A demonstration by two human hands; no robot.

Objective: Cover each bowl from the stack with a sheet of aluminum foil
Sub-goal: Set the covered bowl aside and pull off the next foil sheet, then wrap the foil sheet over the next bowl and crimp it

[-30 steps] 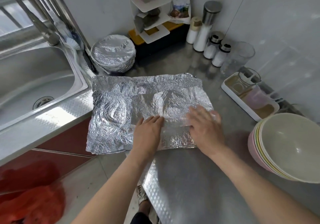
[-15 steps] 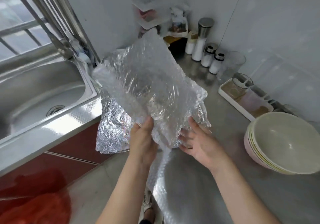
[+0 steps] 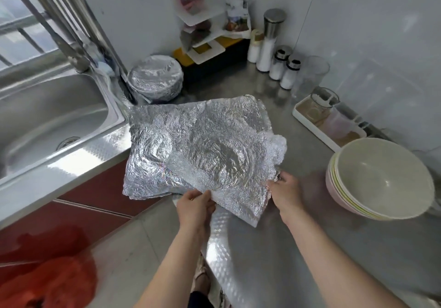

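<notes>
Foil sheet [image 3: 214, 159] lowered; bowls [image 3: 381, 178] nested.

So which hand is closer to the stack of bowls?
The right hand. It grips the edge of the foil sheet, to the left of the stack of bowls. The left hand pinches that sheet farther from them.

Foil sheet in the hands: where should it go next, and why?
Probably carry it right, over the top bowl. The left hand and right hand pinch the foil sheet at its near edge, raised off the foil pile, and that bowl sits uncovered.
</notes>
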